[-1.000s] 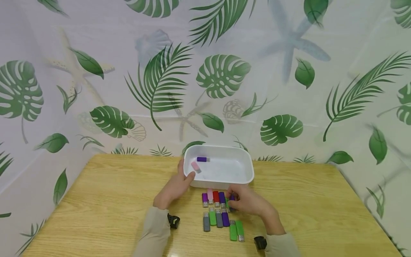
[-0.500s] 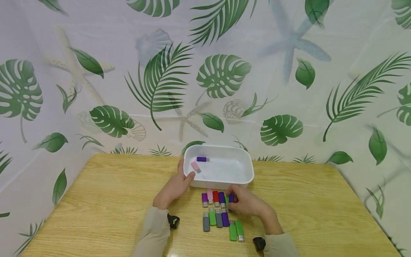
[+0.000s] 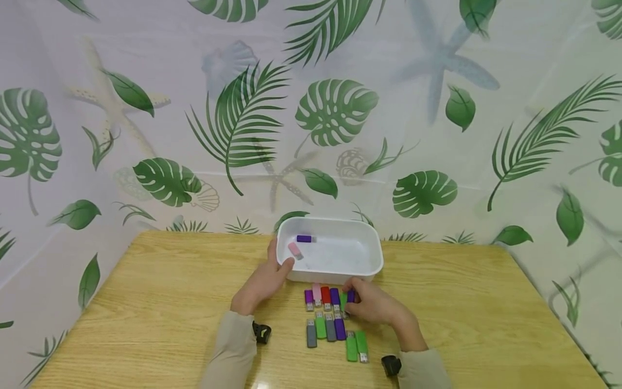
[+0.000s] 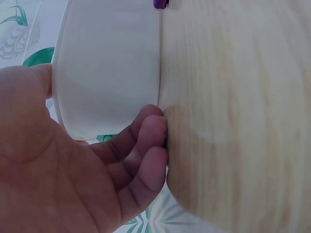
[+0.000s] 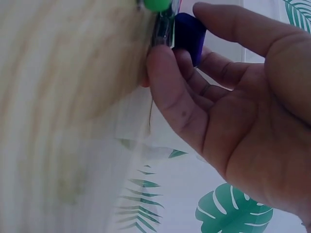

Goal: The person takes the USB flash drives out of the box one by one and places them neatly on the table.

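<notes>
In the head view my left hand (image 3: 262, 283) grips the near left end of a white plastic tub (image 3: 340, 276), its thumb over the rim. The left wrist view shows the other fingers curled low against the tub (image 4: 107, 73). My right hand (image 3: 376, 304) pinches a purple USB stick (image 3: 351, 295) just in front of the tub, close beside a green USB stick (image 3: 343, 299). In the right wrist view the purple USB stick (image 5: 189, 36) sits between thumb and fingers, while one fingertip is by a metal plug. A purple stick (image 3: 304, 239) and a pink one (image 3: 294, 249) lie inside the tub.
On the wooden table (image 3: 175, 302), a back row of USB sticks includes a red one (image 3: 326, 297). A front row has a grey stick (image 3: 311, 334) at its left. Two green sticks (image 3: 356, 346) lie nearer. A leaf-print cloth (image 3: 272, 135) hangs behind.
The purple USB stick in my right hand has shifted slightly beside the green one. My left hand stays on the tub, and the whole head view has moved a little.
</notes>
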The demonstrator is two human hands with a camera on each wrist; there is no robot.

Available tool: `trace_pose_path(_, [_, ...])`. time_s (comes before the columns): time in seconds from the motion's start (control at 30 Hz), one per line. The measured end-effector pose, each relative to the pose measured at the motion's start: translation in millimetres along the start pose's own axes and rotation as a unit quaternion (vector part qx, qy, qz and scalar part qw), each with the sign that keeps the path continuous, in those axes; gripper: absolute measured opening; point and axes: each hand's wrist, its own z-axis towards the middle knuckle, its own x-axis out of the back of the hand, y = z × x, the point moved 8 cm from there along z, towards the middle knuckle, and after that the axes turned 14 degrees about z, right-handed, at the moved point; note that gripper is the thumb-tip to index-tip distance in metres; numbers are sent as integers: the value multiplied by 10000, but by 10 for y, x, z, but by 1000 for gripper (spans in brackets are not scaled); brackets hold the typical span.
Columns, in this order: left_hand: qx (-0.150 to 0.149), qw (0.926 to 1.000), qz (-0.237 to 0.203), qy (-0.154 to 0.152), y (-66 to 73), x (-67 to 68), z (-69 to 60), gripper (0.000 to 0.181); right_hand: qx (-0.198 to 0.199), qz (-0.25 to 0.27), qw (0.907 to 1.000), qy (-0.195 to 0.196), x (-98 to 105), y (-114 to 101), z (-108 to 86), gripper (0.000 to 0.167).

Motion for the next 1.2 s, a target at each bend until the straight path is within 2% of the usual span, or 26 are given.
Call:
trace_pose_path(0.37, [76, 9999, -52, -51, -20, -31, -21, 77, 245, 13, 9996, -103, 46, -6, -81, 26])
trace_pose_path(0.6, [58, 9999, -51, -70, -18, -32, -25, 77, -197, -108, 9997, 98, 131, 109, -138, 26])
trace_pose_path(0.9, [54, 10000, -19, -75, 8, 7, -24, 78, -273, -349, 9989, 143, 190, 138, -139, 28])
trace_pose_path(1.2, [101, 9999, 1, -122, -8, -14, -34, 77, -731, 82, 9970, 241, 195, 202, -171, 30])
